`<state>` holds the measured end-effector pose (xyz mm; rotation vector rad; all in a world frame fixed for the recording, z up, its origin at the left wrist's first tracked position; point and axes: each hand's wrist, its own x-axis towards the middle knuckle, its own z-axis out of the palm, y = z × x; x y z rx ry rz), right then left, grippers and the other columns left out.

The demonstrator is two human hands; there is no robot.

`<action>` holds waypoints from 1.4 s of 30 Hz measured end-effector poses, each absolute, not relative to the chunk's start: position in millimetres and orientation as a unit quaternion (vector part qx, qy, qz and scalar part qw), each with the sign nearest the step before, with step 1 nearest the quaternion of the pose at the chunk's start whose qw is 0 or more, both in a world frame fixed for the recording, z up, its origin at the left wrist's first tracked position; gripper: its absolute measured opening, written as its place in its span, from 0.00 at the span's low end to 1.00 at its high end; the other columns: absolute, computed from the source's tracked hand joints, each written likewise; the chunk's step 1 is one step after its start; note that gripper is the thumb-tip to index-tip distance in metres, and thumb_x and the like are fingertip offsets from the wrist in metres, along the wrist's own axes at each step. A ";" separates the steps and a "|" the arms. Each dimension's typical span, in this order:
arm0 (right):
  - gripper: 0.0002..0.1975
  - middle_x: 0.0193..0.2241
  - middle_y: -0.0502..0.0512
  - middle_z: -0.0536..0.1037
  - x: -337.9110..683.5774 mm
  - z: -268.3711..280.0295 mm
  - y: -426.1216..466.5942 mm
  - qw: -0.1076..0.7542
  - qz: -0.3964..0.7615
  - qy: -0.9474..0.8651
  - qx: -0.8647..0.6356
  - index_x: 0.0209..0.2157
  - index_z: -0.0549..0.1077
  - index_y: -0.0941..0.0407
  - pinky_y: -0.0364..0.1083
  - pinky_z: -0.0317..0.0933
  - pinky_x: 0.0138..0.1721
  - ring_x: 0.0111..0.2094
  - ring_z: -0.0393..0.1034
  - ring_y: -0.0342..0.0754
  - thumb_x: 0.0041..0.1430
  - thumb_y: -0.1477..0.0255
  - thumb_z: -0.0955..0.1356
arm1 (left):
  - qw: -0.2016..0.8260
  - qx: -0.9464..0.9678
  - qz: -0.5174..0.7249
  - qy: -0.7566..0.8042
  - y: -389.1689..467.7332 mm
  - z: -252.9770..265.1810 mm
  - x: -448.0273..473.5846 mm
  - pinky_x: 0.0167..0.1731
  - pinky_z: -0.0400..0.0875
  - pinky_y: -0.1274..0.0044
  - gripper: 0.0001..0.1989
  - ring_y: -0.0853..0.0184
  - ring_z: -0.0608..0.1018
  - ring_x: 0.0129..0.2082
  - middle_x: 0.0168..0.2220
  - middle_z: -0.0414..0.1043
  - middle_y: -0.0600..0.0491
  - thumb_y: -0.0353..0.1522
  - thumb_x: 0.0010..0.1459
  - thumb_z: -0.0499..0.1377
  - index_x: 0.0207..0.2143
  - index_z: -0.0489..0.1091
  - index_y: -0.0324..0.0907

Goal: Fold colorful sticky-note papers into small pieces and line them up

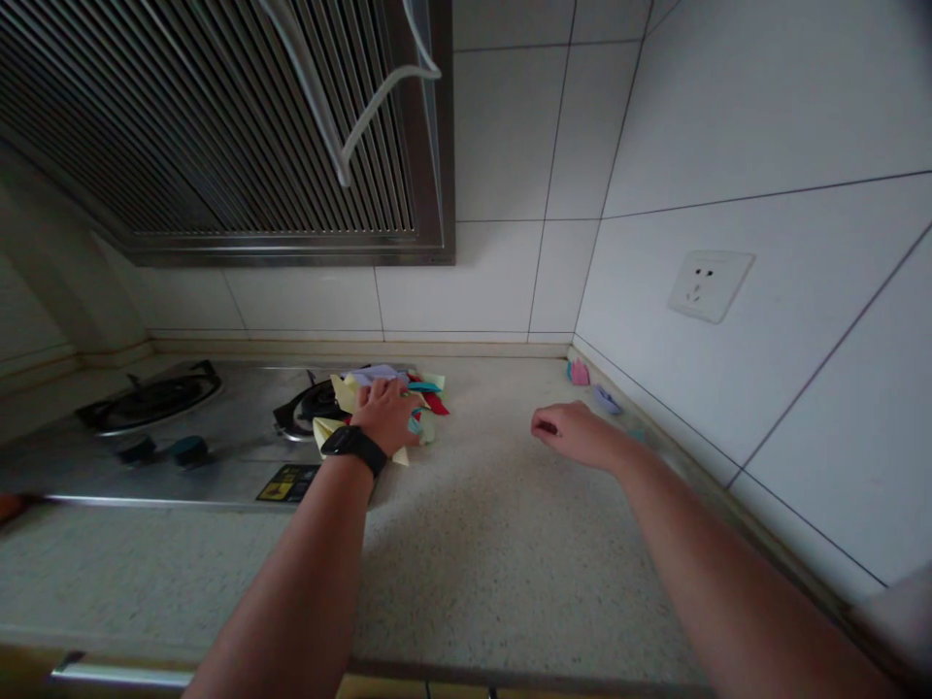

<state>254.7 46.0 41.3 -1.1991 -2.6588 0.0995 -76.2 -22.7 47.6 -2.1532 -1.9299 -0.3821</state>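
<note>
A heap of colourful folded paper pieces (435, 401), in yellow, red, teal, lavender and pale green, lies at the right edge of the stove, partly over it. My left hand (385, 413) rests on top of this heap, fingers spread over the papers; a black watch (354, 449) is on that wrist. My right hand (572, 430) hovers over the countertop to the right, its fingers curled in, and I see nothing in them. Near it, along the right wall, sit a pink folded paper (580, 373) and a lavender folded paper (607, 399). My left hand hides part of the heap.
A steel gas stove (233, 432) with two burners and knobs (189, 451) spans the left. Above it hangs a range hood (291, 254) with a white cable (385, 87). A wall socket (710, 284) is on the right. The speckled countertop (502, 573) reaches the front edge.
</note>
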 end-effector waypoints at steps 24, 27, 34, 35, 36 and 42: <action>0.09 0.31 0.54 0.79 253.5 41.7 40.1 0.107 0.083 -0.910 -0.392 0.34 0.76 0.55 0.42 0.57 0.32 0.31 0.70 0.45 0.58 0.70 0.64 | -0.049 -0.764 -0.222 -0.604 -13.4 51.8 -74.5 0.30 0.62 0.74 0.08 0.62 0.74 0.30 0.29 0.74 0.53 0.31 0.46 0.63 0.32 0.75 0.46; 0.09 0.31 0.55 0.78 250.3 41.8 38.9 0.117 0.090 -0.911 -0.385 0.35 0.76 0.56 0.42 0.57 0.32 0.31 0.70 0.45 0.58 0.70 0.64 | -0.093 -0.771 -0.298 -0.555 -15.4 57.3 -59.9 0.31 0.64 0.76 0.07 0.65 0.74 0.30 0.29 0.74 0.54 0.33 0.50 0.62 0.34 0.75 0.45; 0.11 0.28 0.53 0.76 228.8 38.5 22.9 0.183 0.209 -0.899 -0.339 0.40 0.73 0.56 0.41 0.57 0.30 0.29 0.68 0.43 0.59 0.65 0.65 | -0.282 -0.691 -0.496 -0.444 -17.8 40.8 -3.8 0.27 0.67 0.79 0.11 0.69 0.74 0.27 0.28 0.73 0.52 0.36 0.49 0.65 0.34 0.72 0.39; 0.13 0.28 0.52 0.75 226.0 38.4 19.7 0.188 0.232 -0.896 -0.329 0.41 0.73 0.56 0.41 0.57 0.30 0.29 0.68 0.43 0.58 0.64 0.66 | -0.316 -0.669 -0.520 -0.426 -17.4 35.6 3.2 0.27 0.66 0.79 0.12 0.69 0.73 0.27 0.28 0.73 0.52 0.36 0.49 0.66 0.33 0.72 0.39; 0.14 0.28 0.52 0.74 223.7 38.6 16.9 0.193 0.253 -0.893 -0.317 0.41 0.72 0.57 0.41 0.58 0.30 0.28 0.68 0.43 0.57 0.63 0.67 | -0.344 -0.649 -0.541 -0.410 -16.9 30.3 9.4 0.27 0.66 0.79 0.13 0.70 0.73 0.27 0.28 0.73 0.52 0.36 0.48 0.66 0.33 0.71 0.38; 0.14 0.30 0.51 0.74 217.4 39.7 12.3 0.204 0.368 -0.874 -0.242 0.40 0.71 0.58 0.41 0.58 0.31 0.31 0.67 0.43 0.59 0.62 0.66 | -0.401 -0.603 -0.585 -0.366 -14.7 13.3 28.5 0.27 0.66 0.80 0.14 0.71 0.73 0.27 0.29 0.72 0.52 0.36 0.48 0.67 0.34 0.71 0.37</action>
